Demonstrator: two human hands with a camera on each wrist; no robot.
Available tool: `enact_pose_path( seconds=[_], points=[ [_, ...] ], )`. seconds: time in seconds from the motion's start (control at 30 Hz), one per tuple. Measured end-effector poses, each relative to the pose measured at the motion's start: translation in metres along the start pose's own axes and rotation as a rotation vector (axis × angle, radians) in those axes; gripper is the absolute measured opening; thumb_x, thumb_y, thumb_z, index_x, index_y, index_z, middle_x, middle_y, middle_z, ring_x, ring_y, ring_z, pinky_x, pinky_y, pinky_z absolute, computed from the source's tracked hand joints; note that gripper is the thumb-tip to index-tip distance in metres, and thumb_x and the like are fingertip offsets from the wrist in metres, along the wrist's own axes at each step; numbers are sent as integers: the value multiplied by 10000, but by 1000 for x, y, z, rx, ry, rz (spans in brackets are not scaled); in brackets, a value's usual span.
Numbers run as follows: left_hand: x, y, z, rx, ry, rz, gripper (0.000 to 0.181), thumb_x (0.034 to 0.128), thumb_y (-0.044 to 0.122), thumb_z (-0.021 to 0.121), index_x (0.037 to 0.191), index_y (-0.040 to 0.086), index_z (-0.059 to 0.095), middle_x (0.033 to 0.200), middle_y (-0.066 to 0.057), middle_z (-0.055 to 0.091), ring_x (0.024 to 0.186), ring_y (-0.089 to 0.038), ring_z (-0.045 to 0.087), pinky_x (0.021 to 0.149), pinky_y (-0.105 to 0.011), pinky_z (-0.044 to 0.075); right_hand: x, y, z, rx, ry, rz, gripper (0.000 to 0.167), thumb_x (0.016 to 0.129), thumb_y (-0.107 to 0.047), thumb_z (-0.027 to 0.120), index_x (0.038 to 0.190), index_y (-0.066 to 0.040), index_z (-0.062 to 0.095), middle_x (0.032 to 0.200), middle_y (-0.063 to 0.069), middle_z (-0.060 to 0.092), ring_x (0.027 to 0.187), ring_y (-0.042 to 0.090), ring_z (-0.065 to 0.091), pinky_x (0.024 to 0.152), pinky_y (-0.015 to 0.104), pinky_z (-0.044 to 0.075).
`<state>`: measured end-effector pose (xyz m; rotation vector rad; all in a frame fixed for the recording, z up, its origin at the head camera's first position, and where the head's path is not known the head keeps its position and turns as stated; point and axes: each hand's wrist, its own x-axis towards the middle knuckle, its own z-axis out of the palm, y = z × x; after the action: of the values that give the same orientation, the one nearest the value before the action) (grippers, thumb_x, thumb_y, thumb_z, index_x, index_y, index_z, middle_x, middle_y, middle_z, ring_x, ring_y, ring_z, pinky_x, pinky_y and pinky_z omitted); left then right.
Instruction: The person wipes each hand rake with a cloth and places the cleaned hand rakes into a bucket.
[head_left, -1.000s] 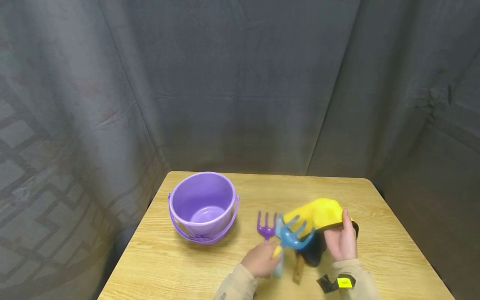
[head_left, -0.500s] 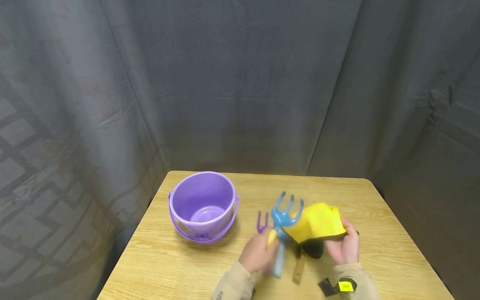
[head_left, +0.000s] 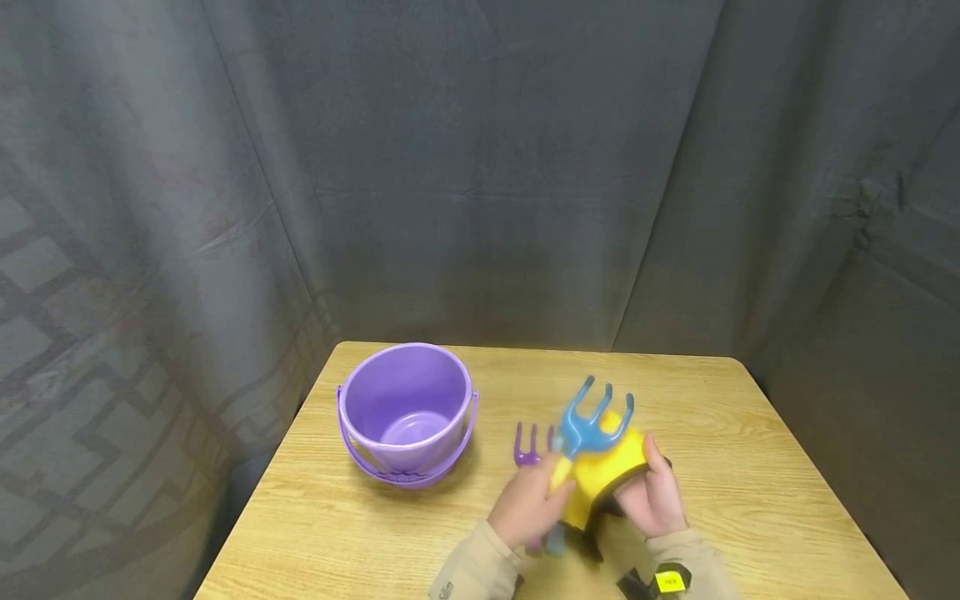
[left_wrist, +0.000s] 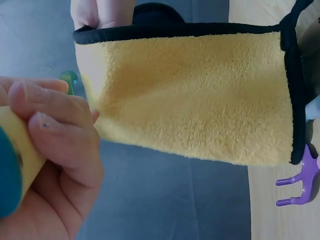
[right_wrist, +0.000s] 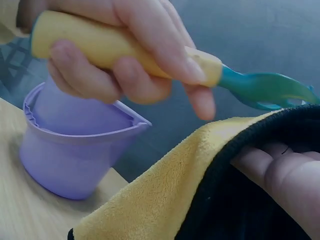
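My left hand (head_left: pixel 527 505) grips the yellow handle (right_wrist: pixel 100 42) of a blue rake, its tines (head_left: pixel 588 429) pointing up and away. Beside it, my right hand (head_left: pixel 654 493) holds a yellow cloth with a black edge (left_wrist: pixel 200 95) by that edge, fingers partly behind the fabric. In the right wrist view the rake's teal head (right_wrist: pixel 265 90) lies against or just over the cloth's edge; whether they touch is unclear. The right wrist view shows the left fingers curled round the handle.
A purple bucket (head_left: pixel 408 447) stands at the left of the wooden table (head_left: pixel 315 533). A purple fork (head_left: pixel 527 458) lies under and beside the left hand, near a light blue handle (head_left: pixel 556 542). Grey curtains (head_left: pixel 480 167) hang behind.
My right hand has moved left with the cloth, which now hangs lower and covers the wooden handle. The rake has swung from pointing right to upright, then shifted slightly right.
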<state>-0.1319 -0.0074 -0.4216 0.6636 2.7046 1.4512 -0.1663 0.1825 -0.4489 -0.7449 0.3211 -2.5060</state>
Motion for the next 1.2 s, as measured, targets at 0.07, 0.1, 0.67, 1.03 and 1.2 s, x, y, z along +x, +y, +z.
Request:
enact_pose_path(
  seconds=[0.07, 0.1, 0.67, 1.03, 1.2],
  points=[
    [0, 0, 1, 13, 2, 12, 385, 905, 205, 492, 1248, 42, 429, 544, 90, 400, 391, -9, 374, 372, -166, 360, 1, 3, 0, 24, -26, 17, 629, 938, -461, 59, 1339, -72, 350, 1366, 96, 365, 1270, 227, 293, 1039, 383, 173],
    [0, 0, 1, 19, 1, 16, 348, 904, 205, 493, 1210, 44, 452, 547, 87, 400, 393, -11, 374, 372, -166, 359, 2, 5, 0, 35, -35, 23, 643, 931, -484, 66, 1349, -80, 340, 1377, 97, 352, 1278, 231, 277, 1040, 388, 165],
    [-3, -5, 7, 51, -83, -23, 108, 913, 182, 466, 891, 79, 494, 563, 87, 405, 366, -12, 361, 335, -161, 342, 6, 11, 0, 118, -21, -58, 640, 921, -509, 122, 1347, -82, 334, 1386, 107, 333, 1292, 235, 231, 1041, 374, 110],
    [-7, -3, 9, -14, -166, -111, 103, 921, 188, 449, 892, 92, 472, 555, 53, 429, 320, -47, 370, 274, -201, 340, 5, 4, -5, 65, 2, -173, 616, 937, -473, 140, 1363, -62, 310, 1413, 106, 280, 1305, 216, 177, 1033, 323, 18],
    [-7, -6, 11, -8, -184, -131, 72, 908, 162, 474, 898, 91, 479, 569, 47, 437, 347, -61, 385, 290, -197, 344, 2, 4, -6, 41, 31, -219, 593, 944, -456, 154, 1381, -72, 270, 1411, 101, 285, 1308, 210, 182, 1038, 319, 22]
  ],
)
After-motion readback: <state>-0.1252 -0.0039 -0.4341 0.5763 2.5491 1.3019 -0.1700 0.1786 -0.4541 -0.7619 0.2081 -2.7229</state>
